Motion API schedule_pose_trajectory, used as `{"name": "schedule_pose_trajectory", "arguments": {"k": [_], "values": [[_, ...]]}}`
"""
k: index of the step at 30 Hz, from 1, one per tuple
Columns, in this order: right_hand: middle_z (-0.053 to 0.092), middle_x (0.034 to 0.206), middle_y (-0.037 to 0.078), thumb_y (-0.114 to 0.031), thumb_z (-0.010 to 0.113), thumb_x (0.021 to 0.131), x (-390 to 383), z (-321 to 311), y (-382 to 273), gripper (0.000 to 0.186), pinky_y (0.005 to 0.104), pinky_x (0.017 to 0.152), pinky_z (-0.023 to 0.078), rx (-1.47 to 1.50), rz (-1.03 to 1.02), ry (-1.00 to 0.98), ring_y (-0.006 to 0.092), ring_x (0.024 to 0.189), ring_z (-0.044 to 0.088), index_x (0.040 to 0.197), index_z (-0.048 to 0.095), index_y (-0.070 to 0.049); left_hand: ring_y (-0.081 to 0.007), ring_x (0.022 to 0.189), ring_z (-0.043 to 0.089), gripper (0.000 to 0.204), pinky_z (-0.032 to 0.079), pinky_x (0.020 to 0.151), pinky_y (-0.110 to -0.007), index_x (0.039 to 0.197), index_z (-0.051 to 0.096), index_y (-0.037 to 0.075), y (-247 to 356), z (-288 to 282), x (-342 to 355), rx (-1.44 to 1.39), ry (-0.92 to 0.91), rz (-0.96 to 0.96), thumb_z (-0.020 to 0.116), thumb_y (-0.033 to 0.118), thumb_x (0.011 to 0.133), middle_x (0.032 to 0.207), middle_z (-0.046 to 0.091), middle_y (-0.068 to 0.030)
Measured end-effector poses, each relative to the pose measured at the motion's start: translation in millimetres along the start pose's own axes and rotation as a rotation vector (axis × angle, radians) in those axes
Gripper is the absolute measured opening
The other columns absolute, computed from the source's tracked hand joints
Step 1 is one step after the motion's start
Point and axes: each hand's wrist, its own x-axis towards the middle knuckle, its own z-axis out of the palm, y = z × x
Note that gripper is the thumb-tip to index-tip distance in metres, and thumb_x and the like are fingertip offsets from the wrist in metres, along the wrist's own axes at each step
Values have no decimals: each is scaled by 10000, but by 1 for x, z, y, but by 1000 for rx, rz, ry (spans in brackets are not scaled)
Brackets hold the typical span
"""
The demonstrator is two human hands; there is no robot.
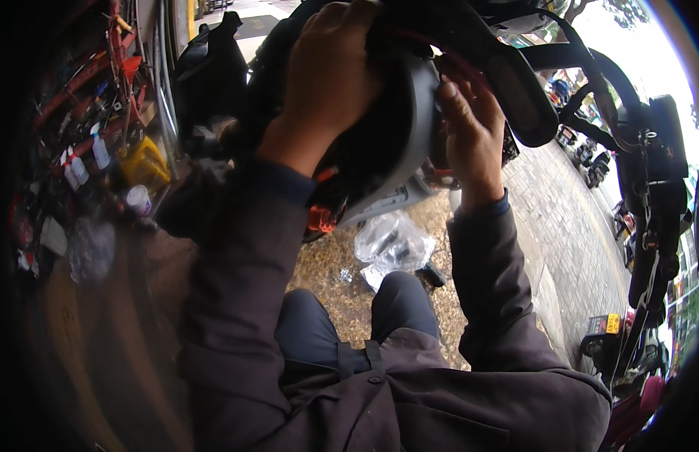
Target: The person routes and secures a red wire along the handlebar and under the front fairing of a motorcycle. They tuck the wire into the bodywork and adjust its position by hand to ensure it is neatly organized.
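Note:
Before me stands part of a motor scooter, with black bodywork and a curved grey panel point(419, 113). An orange-red lamp lens point(321, 218) shows low on its left side. My left hand point(330, 71) reaches up against the dark bodywork, fingers curled over its top near the picture's upper edge; what they grip is hidden. On the other side of the grey panel, my right hand point(474, 132) has its thumb raised and fingers bent in close to the panel's edge. Whatever lies between those fingers is too dark to make out.
On the ground ahead of my knees lie a clear plastic bag point(394, 241) and a small black object point(434, 275). Spray bottles point(100, 148), a yellow container point(146, 164) and a white tub point(139, 200) stand at left. Black straps point(643, 151) hang at right, before paving and parked scooters.

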Motion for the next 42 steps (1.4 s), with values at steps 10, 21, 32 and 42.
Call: {"name": "schedule_pose_trajectory", "arguments": {"k": [10,21,32,42], "values": [[642,1297,152,-87,625,975,33,-26,49,413,395,1020,511,479,117,-87,262,1198,624,1371,540,-6,-286,932,718,338,562,810,-361,1219,655,64,-8,-5,-6,-198,-125,-270,676,146,891,1098,718,-147],[629,1303,161,-75,653,943,31,-10,51,466,410,1063,473,662,-251,-188,279,1214,603,1380,521,19,-286,838,718,300,548,767,-367,1134,713,51,0,-30,5,14,-338,-314,652,228,899,970,729,-166],[696,1162,128,-117,611,1003,7,5,25,295,278,893,514,452,-128,110,179,1008,662,1262,618,24,-386,888,691,324,539,793,-438,1106,671,-17,-27,-36,32,-49,-636,-136,669,199,864,946,687,-243],[712,996,14,-75,701,940,-11,25,-2,247,254,743,530,-167,-31,414,106,838,655,1186,709,-62,-419,938,678,341,547,865,-459,1092,692,-25,-62,-18,44,-72,-640,122,616,146,806,1028,711,-224]]}}
